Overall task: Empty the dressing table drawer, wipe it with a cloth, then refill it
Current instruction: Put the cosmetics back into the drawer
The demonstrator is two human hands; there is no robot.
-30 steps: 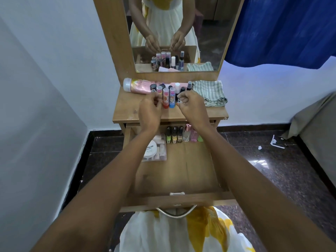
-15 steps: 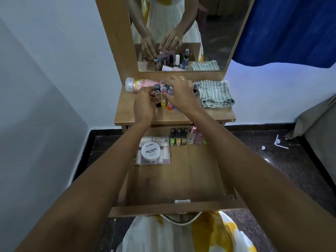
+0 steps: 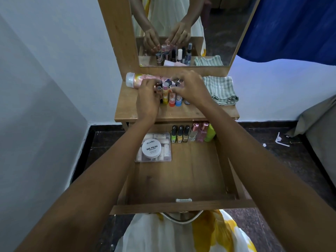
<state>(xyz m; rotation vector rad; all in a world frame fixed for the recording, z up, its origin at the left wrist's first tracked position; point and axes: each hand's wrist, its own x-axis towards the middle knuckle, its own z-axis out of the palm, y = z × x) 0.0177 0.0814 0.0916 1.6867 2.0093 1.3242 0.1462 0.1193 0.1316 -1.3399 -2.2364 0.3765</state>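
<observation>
The drawer (image 3: 181,180) is pulled out toward me, and most of its wooden floor is bare. At its back stand a clear box with a white nail polish tub (image 3: 152,148), three nail polish bottles (image 3: 179,135), two perfume bottles (image 3: 198,132) and a green bottle (image 3: 210,133). On the tabletop (image 3: 190,111) stands a cluster of small tubes and bottles (image 3: 171,98). My left hand (image 3: 148,96) grips a small dark-capped bottle (image 3: 159,88) at the cluster's left side. My right hand (image 3: 190,86) curls over the tubes from the right, thumb in front. A striped cloth (image 3: 221,90) lies folded at the right.
A pink bottle (image 3: 136,79) lies on its side behind the cluster, against the mirror frame (image 3: 118,33). The mirror (image 3: 181,24) reflects both hands. A blue curtain (image 3: 291,28) hangs at the right, a wall stands at the left, and paper scraps (image 3: 281,140) lie on the dark floor.
Both hands have moved from the front of the cluster to its sides and top. The right hand now covers the tubes. The drawer contents have not moved.
</observation>
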